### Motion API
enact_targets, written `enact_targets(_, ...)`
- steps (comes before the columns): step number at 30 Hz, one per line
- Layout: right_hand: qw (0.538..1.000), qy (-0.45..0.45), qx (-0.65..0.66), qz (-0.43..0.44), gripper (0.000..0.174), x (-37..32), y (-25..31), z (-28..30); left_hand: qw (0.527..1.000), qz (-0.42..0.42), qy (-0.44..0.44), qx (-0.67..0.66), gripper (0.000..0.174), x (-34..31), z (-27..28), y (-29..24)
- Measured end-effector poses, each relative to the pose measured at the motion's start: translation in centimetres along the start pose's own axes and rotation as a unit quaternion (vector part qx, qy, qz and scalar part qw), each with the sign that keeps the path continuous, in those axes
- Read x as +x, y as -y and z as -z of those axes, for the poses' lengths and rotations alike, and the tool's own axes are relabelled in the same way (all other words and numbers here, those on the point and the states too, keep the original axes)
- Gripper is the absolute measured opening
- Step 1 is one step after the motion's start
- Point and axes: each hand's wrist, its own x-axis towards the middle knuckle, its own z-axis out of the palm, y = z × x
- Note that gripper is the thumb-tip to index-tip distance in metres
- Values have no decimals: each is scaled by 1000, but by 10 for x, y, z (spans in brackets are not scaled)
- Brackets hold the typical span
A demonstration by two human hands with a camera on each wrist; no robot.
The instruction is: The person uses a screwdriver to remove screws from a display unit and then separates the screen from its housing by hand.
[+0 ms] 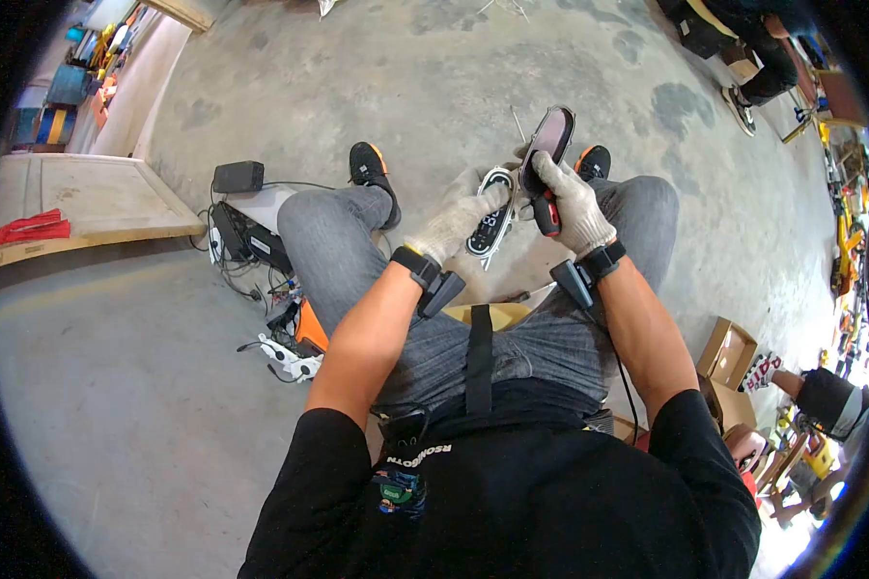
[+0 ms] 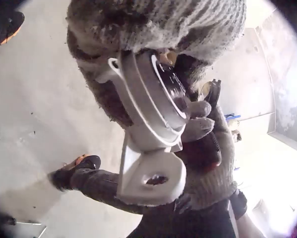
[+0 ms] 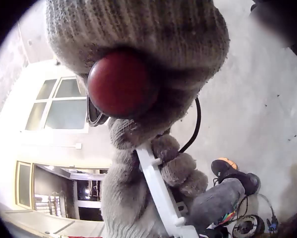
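In the head view my gloved left hand [image 1: 454, 224] grips a small white casing [image 1: 492, 214] with a black oval face showing white marks. The left wrist view shows the casing [image 2: 151, 99] from its side, a holed tab at its lower end. My gloved right hand [image 1: 577, 207] holds a red-and-black handle [image 1: 546, 214]; its round red end [image 3: 121, 84] faces the right wrist camera. A dark oval piece with a pale rim [image 1: 551, 138] extends above the right hand; how it is held is partly hidden. Both hands' fingers meet around the casing's edge.
Cables, black boxes [image 1: 237, 177] and an orange item lie left of the legs. A wooden panel [image 1: 97, 198] carries red gloves [image 1: 32, 227]. Cardboard boxes [image 1: 727, 352] stand at the right; other people are at the right edge. A tool lies between the thighs.
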Motion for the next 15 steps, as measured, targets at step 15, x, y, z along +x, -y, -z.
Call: enact_targets(15,986,2,-159,-49,38,5,-1,7,993,26,-11,119,64,-6,0,-8)
